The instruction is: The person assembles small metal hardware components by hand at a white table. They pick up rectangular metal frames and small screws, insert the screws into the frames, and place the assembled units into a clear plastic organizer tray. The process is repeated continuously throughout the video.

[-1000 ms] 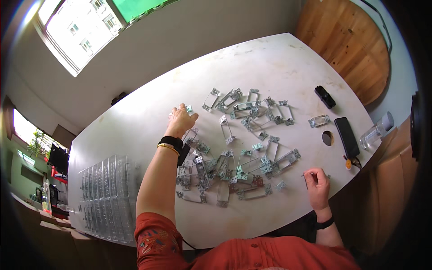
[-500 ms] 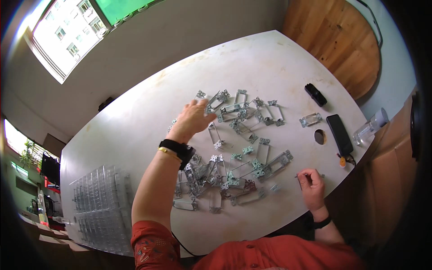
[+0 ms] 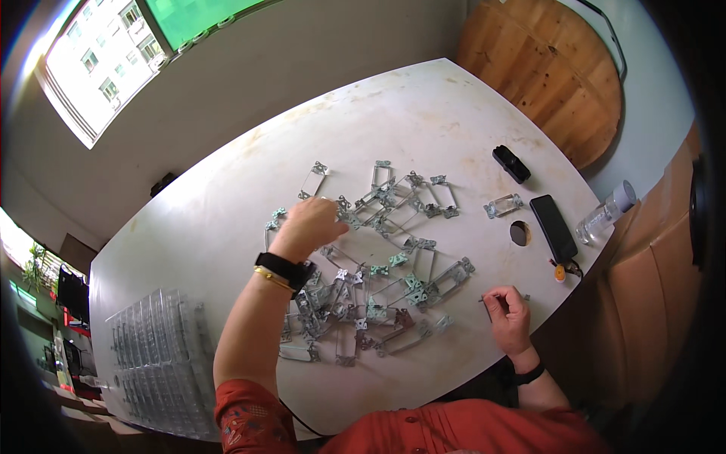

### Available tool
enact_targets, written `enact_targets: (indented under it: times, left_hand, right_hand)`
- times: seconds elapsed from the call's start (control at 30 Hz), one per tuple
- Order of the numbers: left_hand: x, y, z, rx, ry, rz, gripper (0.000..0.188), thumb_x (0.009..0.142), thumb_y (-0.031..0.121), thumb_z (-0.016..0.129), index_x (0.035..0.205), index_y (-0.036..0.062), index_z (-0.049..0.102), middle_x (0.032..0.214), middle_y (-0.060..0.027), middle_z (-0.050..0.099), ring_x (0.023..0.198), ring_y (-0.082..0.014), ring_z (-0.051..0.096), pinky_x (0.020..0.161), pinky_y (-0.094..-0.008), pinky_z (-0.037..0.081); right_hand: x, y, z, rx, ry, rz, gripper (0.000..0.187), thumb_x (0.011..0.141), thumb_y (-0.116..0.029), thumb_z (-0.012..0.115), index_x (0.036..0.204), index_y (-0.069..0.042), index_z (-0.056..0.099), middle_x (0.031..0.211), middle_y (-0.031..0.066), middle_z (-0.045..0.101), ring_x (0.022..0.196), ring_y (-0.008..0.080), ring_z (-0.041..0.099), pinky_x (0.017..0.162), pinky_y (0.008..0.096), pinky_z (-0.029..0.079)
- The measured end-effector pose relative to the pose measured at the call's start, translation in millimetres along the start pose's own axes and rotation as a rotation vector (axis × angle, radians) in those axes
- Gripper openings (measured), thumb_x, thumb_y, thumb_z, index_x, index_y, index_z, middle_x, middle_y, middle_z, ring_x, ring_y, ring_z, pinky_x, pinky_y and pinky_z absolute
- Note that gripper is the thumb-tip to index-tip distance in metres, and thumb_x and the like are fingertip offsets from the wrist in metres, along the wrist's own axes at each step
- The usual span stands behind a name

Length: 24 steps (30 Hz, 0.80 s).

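My left hand (image 3: 306,227) is over the left side of the spread of small metal-and-clear frames, its fingers bent down among the pieces. The fingertips are hidden, so a grip cannot be made out. Just beyond it lies one slim frame with grey metal ends (image 3: 320,166). Nearer me, a denser heap of these frames (image 3: 346,291) has grey and greenish brackets and one reddish-brown piece (image 3: 402,324). To the right of the heap, my right hand (image 3: 508,312) is closed in a pinch at the table's near side. A thin dark tip pokes out of its fingers, too small to name.
Stacked clear plastic trays (image 3: 155,363) stand on the left of the white table (image 3: 265,151). At right are a black case (image 3: 511,164), a single frame (image 3: 503,206), a round hole (image 3: 520,233), a black phone-like slab (image 3: 553,228) and a clear bottle (image 3: 605,213).
My left hand has moved down toward me, and several frames of the far group have shifted closer to the near heap. My right hand keeps its pinch. The whole view has shifted slightly.
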<state>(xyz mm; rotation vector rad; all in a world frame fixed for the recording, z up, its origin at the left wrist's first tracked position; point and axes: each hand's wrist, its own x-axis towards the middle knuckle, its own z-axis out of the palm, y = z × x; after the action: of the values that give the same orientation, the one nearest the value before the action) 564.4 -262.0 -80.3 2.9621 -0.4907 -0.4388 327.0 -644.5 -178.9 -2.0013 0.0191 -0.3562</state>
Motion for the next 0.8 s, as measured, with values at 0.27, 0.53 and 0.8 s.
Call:
enact_targets:
  times: [0.27,0.53,0.8]
  left_hand:
    - [58.5,108.6,14.0,-0.112,0.043,0.269,0.082,0.091,0.06,0.082,0.16,0.0198,0.061,0.175,-0.0292,0.035,0.162,-0.0464,0.035,0.123,-0.069,0.037]
    - [57.0,95.3,21.6,0.034,-0.111,0.257,0.065,0.088,0.057,0.083,0.137,0.0149,0.074,0.127,-0.0189,0.077,0.133,-0.0379,0.065,0.115,-0.0661,0.047]
    - [62.8,6.9,-7.7,-0.171,0.22,0.03,0.049,0.095,0.039,0.079,0.119,-0.0029,0.077,0.115,-0.0268,0.079,0.11,-0.0426,0.075,0.1,-0.0514,0.057]
  right_hand:
    - [0.9,6.0,0.3,0.015,-0.013,0.049,0.014,0.108,-0.016,0.078,0.107,-0.003,0.072,0.092,0.0017,0.07,0.081,0.0096,0.063,0.076,0.0267,0.053]
    - [1.3,2.4,-1.5,-0.033,-0.002,0.033,0.014,0.108,-0.016,0.077,0.107,-0.004,0.072,0.092,0.0008,0.07,0.08,0.0086,0.061,0.075,0.0259,0.051]
    - [-0.9,4.7,-0.5,0.032,-0.014,0.054,0.011,0.108,-0.013,0.075,0.108,-0.003,0.072,0.097,0.0045,0.073,0.086,0.011,0.067,0.08,0.0269,0.055]
